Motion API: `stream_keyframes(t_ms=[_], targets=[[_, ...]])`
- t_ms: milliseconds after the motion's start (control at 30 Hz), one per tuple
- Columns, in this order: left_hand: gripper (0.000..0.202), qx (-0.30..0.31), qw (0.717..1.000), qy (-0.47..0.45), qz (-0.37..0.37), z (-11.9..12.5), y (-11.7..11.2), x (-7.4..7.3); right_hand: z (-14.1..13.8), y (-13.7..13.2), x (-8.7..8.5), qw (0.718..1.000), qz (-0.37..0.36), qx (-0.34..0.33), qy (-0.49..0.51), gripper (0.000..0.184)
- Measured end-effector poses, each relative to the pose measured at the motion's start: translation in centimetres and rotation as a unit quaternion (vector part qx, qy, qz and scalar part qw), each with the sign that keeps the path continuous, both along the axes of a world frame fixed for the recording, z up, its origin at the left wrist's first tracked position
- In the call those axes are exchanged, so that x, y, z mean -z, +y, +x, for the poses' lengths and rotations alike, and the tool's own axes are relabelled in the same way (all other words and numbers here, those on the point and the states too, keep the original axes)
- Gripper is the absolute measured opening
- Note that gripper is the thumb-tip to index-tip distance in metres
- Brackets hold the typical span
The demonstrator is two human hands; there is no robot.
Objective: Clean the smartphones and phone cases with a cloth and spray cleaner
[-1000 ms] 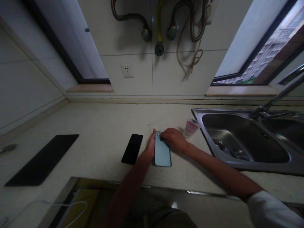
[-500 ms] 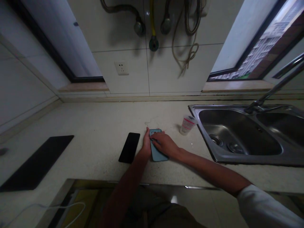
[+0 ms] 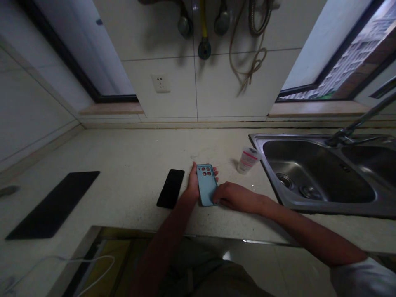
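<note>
A light blue phone case [image 3: 206,182] with several camera holes at its far end lies back up on the pale countertop [image 3: 130,165]. My left hand [image 3: 193,185] grips it from the left, fingertips curling round its far right edge. My right hand [image 3: 235,197] is closed on the case's near right corner. A black phone [image 3: 170,194] lies flat just left of my left hand, untouched.
A small plastic cup [image 3: 247,160] with a red label lies on its side near the steel sink [image 3: 312,177]. A large black mat [image 3: 52,204] lies at the left. Hoses hang on the tiled wall [image 3: 222,82]. A white cable [image 3: 93,264] trails below the counter edge.
My right hand slid from the case's far camera end down to its near corner, uncovering the camera holes. My left hand kept its hold on the case.
</note>
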State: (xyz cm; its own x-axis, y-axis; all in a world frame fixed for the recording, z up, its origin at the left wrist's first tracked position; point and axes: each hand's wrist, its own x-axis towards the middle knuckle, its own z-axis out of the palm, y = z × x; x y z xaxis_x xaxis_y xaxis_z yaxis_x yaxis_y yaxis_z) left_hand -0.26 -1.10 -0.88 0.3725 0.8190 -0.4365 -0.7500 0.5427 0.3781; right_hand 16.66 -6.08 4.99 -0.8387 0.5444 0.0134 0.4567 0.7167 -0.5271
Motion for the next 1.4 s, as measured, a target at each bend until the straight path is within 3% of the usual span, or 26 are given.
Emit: stream_keyframes(t_ms=[267, 433, 533, 733, 833, 1000, 1133, 1233, 1400], targets=[[0.064, 0.037, 0.998, 0.034, -0.027, 0.4, 0.4, -0.2, -0.1, 2.9, 1.0, 0.985, 0.123, 0.095, -0.068, 0.013], [0.055, 0.051, 0.997, 0.038, -0.047, 0.4, -0.1, 0.1, -1.2, 6.0, 1.7, 0.962, 0.138, 0.234, -0.038, 0.018], [0.055, 0.069, 0.996, 0.027, -0.044, 0.5, -0.2, 0.2, -2.4, 6.8, 2.0, 0.956, 0.143, 0.257, 0.011, 0.017], [0.061, 0.02, 0.996, 0.067, -0.046, 0.7, -0.4, -0.8, -4.3, 5.3, 2.6, 0.957, 0.134, 0.238, 0.096, 0.019], [0.063, 0.029, 0.995, 0.078, -0.047, 0.7, -0.5, -1.1, -4.4, 4.1, 2.7, 0.963, 0.116, 0.207, 0.13, 0.018], [0.068, 0.02, 1.0, 0.005, 0.007, 0.6, -0.3, -0.9, -4.1, 1.4, 2.6, 0.974, 0.013, 0.162, 0.161, 0.015], [0.062, 0.012, 0.999, 0.007, 0.035, 0.2, -0.3, -0.7, -3.9, -1.1, 2.2, 0.99, -0.065, 0.022, 0.127, 0.018], [0.06, 0.013, 0.999, 0.016, 0.033, -0.1, -0.5, -0.7, -3.3, -2.1, 1.5, 0.997, -0.04, -0.002, 0.071, 0.021], [0.062, 0.02, 0.999, 0.022, 0.037, -0.2, -0.2, -0.3, -1.4, -1.3, 0.7, 0.997, 0.004, -0.006, -0.074, 0.017]])
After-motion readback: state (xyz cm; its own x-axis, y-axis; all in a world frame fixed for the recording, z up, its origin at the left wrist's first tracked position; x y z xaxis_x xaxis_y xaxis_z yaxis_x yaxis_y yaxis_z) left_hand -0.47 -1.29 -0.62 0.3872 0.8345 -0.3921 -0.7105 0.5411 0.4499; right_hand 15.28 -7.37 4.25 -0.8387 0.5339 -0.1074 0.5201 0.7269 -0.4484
